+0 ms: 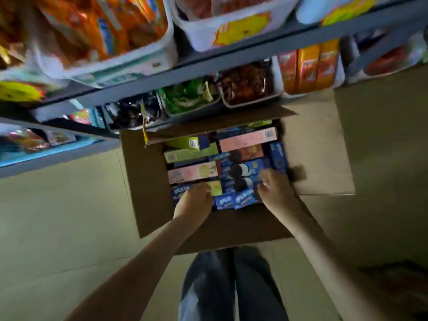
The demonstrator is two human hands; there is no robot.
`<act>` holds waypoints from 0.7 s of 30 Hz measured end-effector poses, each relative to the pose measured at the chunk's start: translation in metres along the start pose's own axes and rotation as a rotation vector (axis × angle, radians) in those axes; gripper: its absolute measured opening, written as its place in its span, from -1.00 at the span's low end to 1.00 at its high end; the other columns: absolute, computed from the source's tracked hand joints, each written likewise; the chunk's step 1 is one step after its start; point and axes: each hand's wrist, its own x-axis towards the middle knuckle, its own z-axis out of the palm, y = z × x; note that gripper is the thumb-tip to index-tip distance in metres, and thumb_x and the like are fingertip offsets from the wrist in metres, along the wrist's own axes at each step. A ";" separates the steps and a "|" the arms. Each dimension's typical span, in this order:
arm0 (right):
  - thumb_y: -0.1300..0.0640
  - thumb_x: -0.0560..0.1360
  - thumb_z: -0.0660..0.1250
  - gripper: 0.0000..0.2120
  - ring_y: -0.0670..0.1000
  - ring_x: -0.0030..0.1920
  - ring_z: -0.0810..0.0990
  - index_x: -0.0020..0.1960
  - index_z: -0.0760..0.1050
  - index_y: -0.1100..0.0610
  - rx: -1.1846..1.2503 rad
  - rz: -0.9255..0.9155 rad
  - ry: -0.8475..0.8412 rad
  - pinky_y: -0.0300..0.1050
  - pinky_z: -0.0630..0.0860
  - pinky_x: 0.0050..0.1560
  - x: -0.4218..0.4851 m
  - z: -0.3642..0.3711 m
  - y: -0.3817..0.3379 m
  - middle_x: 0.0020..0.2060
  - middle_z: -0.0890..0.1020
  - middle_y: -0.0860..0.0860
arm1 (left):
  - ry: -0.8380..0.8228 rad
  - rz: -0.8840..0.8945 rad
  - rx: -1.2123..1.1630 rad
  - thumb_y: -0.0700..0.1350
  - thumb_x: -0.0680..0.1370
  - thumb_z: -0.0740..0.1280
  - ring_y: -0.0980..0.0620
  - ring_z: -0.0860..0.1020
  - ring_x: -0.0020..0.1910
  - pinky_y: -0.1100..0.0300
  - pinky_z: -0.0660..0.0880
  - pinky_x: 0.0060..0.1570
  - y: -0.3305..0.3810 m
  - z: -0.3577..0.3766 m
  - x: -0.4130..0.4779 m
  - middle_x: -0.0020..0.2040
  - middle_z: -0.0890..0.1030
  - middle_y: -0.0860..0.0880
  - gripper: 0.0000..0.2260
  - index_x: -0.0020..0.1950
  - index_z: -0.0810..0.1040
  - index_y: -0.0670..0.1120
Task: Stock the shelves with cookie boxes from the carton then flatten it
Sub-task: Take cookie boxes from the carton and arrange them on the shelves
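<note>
Left hand [193,200] and right hand [275,189] curl onto blue cookie boxes [245,181]; carton [148,181] near full; stocking judged barely begun, flattening outstanding.

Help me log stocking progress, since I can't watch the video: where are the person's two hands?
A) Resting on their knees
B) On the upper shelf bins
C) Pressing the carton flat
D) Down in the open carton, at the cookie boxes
D: the left hand and right hand both reach into the open carton, at the blue cookie boxes packed in it.
</note>
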 end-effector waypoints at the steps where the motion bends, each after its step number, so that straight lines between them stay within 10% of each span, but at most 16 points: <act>1: 0.34 0.50 0.27 -0.74 0.18 0.14 0.52 0.18 0.46 0.31 -0.017 0.001 -0.030 -0.08 0.38 0.07 0.006 0.017 0.012 0.08 0.56 0.22 | -0.012 -0.018 0.005 -0.15 0.61 0.13 -0.11 0.59 -0.03 0.13 0.50 -0.15 -0.014 0.014 0.010 -0.04 0.60 -0.10 -0.79 0.19 0.47 -0.12; 3: 0.33 0.51 0.25 -0.71 0.16 0.17 0.47 0.23 0.41 0.27 -0.035 0.011 -0.082 -0.10 0.35 0.08 0.015 0.046 0.030 0.11 0.51 0.19 | -0.022 -0.058 0.010 -0.15 0.61 0.13 -0.08 0.59 -0.10 0.16 0.46 -0.26 -0.042 0.040 0.027 -0.07 0.58 -0.06 -0.77 0.25 0.40 -0.06; 14: 0.21 0.49 0.35 -0.32 0.07 0.41 0.22 0.50 0.08 0.11 -0.262 -0.345 -0.241 -0.05 0.22 0.36 0.068 0.173 0.041 0.41 0.26 0.06 | -0.079 -0.134 0.271 -0.14 0.58 0.24 -0.17 0.01 0.50 -0.04 0.13 0.44 -0.118 0.107 0.101 0.54 -0.05 -0.14 -0.36 0.55 -0.06 -0.07; 21: 0.16 0.49 0.34 -0.36 0.10 0.38 0.24 0.48 0.15 0.12 -0.475 -0.403 -0.269 -0.02 0.24 0.32 0.089 0.200 0.038 0.36 0.30 0.05 | -0.051 -0.024 0.357 -0.08 0.54 0.30 -0.12 0.23 0.42 0.03 0.17 0.41 -0.132 0.112 0.118 0.43 0.25 -0.10 -0.41 0.50 0.12 -0.09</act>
